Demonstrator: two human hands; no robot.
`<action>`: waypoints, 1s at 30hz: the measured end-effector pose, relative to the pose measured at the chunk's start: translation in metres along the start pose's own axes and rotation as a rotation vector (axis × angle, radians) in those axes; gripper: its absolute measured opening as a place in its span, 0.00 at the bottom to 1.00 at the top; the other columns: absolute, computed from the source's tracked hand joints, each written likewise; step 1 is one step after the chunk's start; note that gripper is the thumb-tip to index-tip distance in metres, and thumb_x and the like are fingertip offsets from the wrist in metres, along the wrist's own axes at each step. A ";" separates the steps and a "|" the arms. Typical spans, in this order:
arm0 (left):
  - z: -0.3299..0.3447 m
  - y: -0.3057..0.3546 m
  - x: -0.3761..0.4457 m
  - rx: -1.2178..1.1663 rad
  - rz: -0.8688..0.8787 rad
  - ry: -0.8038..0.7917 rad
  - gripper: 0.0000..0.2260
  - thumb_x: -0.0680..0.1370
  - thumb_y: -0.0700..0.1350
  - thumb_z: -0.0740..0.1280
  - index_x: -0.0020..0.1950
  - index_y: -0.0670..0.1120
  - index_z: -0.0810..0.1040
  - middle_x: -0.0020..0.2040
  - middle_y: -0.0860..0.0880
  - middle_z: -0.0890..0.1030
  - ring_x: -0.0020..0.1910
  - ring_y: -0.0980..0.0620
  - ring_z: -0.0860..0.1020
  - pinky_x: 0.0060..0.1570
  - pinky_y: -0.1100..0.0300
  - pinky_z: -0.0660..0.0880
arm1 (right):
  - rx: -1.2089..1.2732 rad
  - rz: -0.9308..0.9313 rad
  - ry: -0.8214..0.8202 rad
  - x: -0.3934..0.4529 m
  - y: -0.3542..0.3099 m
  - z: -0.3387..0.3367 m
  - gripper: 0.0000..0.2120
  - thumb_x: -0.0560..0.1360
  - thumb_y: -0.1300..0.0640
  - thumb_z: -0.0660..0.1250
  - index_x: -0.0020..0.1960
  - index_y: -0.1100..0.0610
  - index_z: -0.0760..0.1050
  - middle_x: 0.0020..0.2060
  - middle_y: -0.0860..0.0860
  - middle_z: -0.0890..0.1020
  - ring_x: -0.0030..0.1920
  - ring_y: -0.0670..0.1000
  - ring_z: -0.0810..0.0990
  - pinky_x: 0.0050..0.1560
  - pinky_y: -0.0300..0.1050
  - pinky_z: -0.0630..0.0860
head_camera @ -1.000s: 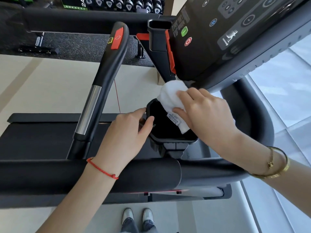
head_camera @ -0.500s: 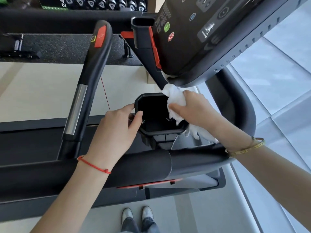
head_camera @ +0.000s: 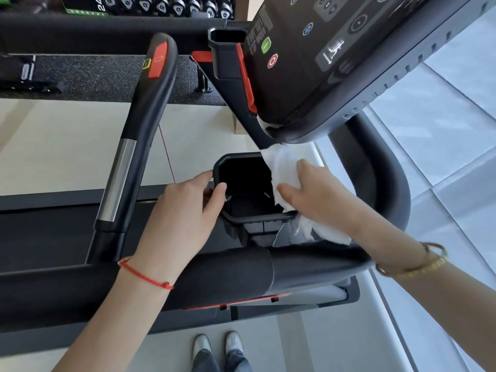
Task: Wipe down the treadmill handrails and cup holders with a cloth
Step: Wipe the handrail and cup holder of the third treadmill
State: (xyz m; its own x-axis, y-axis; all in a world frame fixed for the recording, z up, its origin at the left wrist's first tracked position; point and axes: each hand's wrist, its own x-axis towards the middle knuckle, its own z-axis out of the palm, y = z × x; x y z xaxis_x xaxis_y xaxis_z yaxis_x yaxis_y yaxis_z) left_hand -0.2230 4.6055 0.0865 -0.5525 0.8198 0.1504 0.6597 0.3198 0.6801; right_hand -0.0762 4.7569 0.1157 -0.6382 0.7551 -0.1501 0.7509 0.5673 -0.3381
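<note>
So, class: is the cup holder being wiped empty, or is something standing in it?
Empty. The cup holder shows only its bare dark inside and floor; the white cloth drapes over its right rim under the right hand.

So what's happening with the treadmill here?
A person is cleaning the treadmill's cup holder. The left hand steadies its near-left rim, while the right hand presses a white cloth against its right side, with part of the cloth hanging below. The handrail at left is not being touched.
</note>
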 end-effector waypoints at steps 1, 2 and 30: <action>0.000 0.000 0.000 0.000 -0.005 0.000 0.16 0.81 0.54 0.59 0.62 0.49 0.79 0.41 0.50 0.84 0.45 0.45 0.83 0.50 0.47 0.79 | -0.010 -0.006 0.008 -0.007 0.001 0.001 0.17 0.80 0.50 0.61 0.38 0.55 0.58 0.32 0.49 0.68 0.32 0.48 0.67 0.28 0.39 0.57; 0.000 -0.001 0.000 -0.002 -0.007 0.003 0.16 0.81 0.54 0.59 0.62 0.49 0.79 0.42 0.50 0.84 0.45 0.45 0.82 0.50 0.46 0.79 | -0.035 -0.012 0.022 -0.012 0.000 0.000 0.18 0.80 0.49 0.60 0.37 0.54 0.56 0.32 0.49 0.68 0.31 0.46 0.66 0.28 0.38 0.55; -0.002 -0.003 -0.003 -0.031 -0.036 0.005 0.13 0.80 0.56 0.59 0.56 0.52 0.78 0.37 0.54 0.82 0.39 0.53 0.81 0.43 0.49 0.80 | -0.441 -0.690 0.062 0.062 -0.051 -0.003 0.18 0.81 0.48 0.59 0.68 0.54 0.69 0.58 0.50 0.77 0.58 0.56 0.75 0.52 0.56 0.75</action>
State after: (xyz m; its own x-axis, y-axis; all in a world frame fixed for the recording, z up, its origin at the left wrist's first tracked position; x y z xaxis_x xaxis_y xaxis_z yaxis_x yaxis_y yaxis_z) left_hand -0.2246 4.6016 0.0850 -0.5778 0.8059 0.1292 0.6237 0.3338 0.7068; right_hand -0.1535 4.7763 0.1266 -0.9799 0.1989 0.0137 0.1994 0.9779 0.0628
